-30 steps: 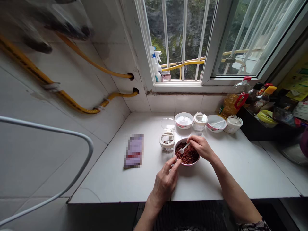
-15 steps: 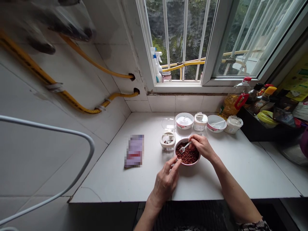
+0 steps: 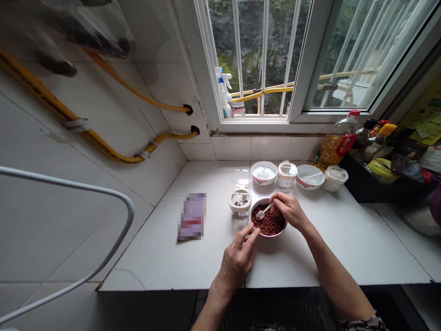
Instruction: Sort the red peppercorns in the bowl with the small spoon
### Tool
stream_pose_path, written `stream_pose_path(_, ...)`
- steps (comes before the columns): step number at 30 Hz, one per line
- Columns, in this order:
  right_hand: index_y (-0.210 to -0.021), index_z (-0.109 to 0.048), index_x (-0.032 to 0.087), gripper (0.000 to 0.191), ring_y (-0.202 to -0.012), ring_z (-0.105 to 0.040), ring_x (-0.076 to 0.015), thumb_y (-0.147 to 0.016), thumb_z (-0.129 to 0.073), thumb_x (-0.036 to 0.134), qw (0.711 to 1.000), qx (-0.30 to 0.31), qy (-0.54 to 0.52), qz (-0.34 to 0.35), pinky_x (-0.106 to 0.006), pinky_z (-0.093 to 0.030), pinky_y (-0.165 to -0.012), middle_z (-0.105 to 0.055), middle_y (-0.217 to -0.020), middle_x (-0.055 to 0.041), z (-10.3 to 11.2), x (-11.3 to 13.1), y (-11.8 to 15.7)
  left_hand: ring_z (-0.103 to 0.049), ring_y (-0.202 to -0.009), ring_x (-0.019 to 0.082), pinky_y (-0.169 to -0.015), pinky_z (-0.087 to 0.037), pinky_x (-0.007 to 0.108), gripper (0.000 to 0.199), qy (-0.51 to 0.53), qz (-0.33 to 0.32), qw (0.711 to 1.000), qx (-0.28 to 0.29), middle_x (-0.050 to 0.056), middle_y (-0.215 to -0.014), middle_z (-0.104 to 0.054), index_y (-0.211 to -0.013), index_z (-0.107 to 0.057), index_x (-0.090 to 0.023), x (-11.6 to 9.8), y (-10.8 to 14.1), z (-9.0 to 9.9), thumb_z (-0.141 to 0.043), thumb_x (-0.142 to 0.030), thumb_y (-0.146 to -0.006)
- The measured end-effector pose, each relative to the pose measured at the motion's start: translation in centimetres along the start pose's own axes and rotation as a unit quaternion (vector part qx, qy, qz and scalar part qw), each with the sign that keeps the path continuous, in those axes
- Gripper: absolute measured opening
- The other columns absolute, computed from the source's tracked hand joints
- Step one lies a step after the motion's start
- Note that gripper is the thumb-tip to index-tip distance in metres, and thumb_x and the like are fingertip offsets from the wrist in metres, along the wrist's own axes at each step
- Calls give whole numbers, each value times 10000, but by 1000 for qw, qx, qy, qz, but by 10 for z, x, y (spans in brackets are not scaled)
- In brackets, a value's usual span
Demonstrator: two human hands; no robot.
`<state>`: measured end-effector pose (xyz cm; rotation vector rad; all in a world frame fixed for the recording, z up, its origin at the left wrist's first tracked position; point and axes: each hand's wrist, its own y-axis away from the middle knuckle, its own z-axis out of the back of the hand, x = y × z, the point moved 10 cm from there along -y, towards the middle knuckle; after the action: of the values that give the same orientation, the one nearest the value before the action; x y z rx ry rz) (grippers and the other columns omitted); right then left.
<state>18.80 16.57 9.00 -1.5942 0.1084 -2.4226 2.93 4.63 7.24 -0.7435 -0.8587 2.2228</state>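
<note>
A bowl (image 3: 269, 236) of small dark red grains stands near the middle of the white counter. My right hand (image 3: 287, 211) pinches the handle of a small white spoon (image 3: 261, 214), whose scoop rests on the grains. At the bowl's near left rim, the fingertips of my left hand (image 3: 239, 253) touch its side, thumb and fingers slightly apart. Just left and behind the bowl is a clear jar (image 3: 240, 202) with a cream rim and a few dark grains showing inside.
Behind stand a bowl of white powder (image 3: 264, 173), a lidded jar (image 3: 286, 174), a bowl with a white spoon (image 3: 309, 178) and another jar (image 3: 334, 179). A purple packet (image 3: 193, 217) lies left. An oil bottle (image 3: 336, 142) and a black rack (image 3: 372, 184) are at the right.
</note>
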Motion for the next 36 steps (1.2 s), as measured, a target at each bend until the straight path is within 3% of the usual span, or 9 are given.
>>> stream_pose_path(14,-750,-610,209,167,-552,-604,-163,-854,-482,237,999,9,-22,-40,-274,-507,-587,-668,-572,-4,-6,-11,0,-656,-1150,218,-924,-599,308,538,-2,2,1000,2,144,-1285,-608,-1423,-486,-189,0,0,-1,-468,2,-921)
stream_pose_path(26,-746,-626,195,149,-496,-616,-157,-784,-589,334,982,9,-162,-98,-277,-517,-549,-686,-535,-3,-4,-19,-1,-658,-1146,218,-918,-601,302,552,-3,2,1000,1,142,-1280,-613,-1441,-476,-191,0,1,0,-465,-3,-923)
stream_pose_path(36,-781,-630,181,246,-540,-623,-159,-773,-613,427,982,-14,-167,-88,-292,-515,-597,-688,-568,-19,2,-19,-3,-658,-1145,217,-911,-601,299,554,-1,3,1000,0,143,-1285,-610,-1449,-466,-193,1,1,-1,-461,-5,-928)
